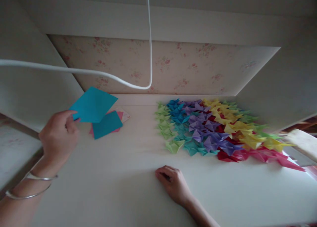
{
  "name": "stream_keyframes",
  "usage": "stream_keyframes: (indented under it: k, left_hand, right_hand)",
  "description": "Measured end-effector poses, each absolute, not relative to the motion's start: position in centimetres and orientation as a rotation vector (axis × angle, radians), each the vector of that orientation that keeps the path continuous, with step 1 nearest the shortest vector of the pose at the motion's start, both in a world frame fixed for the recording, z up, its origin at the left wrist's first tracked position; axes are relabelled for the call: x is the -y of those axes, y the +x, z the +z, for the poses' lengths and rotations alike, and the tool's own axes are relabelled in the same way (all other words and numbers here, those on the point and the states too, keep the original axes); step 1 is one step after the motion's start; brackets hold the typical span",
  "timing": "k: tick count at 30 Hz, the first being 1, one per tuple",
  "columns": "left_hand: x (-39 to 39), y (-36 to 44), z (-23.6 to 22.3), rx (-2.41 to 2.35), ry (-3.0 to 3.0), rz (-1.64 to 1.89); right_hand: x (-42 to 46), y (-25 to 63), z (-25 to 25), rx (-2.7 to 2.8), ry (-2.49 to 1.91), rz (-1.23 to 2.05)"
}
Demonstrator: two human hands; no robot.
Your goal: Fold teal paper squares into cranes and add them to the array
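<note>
Between the thumb and fingers of my left hand (60, 133) is a square sheet of blue paper (92, 105), pinched at its left corner and raised above the table. Just below it lies a small stack of paper, with a teal sheet (107, 124) on top and pink edges showing beneath. A pale patterned sheet (125, 114) sticks out at the stack's right. My right hand (173, 184) rests on the white table with its fingers curled; whether anything is inside them is hidden.
Folded paper cranes (198, 126) in green, blue, purple, yellow and red fill the table's back right. A white cable (111, 76) hangs across the view. Behind the table (138, 144) is a floral-patterned panel (163, 63) between pale side walls.
</note>
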State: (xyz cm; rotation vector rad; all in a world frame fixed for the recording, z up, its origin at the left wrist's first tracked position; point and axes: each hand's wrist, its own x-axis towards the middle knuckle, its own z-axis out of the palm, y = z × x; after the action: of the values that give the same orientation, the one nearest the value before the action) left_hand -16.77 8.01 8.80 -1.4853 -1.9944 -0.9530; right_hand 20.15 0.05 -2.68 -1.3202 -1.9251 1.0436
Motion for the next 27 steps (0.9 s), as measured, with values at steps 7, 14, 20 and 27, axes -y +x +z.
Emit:
stream_keyframes:
  k: [7,14,20,27]
  left_hand:
    - [-5.8,-13.4,9.3,1.845,-1.575,-1.1]
    - [-1.5,-7.6,8.8,2.165,-1.703,-1.861]
    - [-0.7,-4.4,8.1,2.302,-1.436,-2.862]
    - [-0.2,-2.4,4.7,2.556,-1.553,-2.915]
  right_hand:
    - [0.2,20.1,-2.4,1.835,-1.31,1.111]
    - [-0.6,19.9,-2.6,1.628,-1.301,1.242]
    - [-0.9,19.9,-2.7,1.412,-1.007,1.273]
    - [-2.5,21.4,-1.2,1.694,-1.037,0.765]
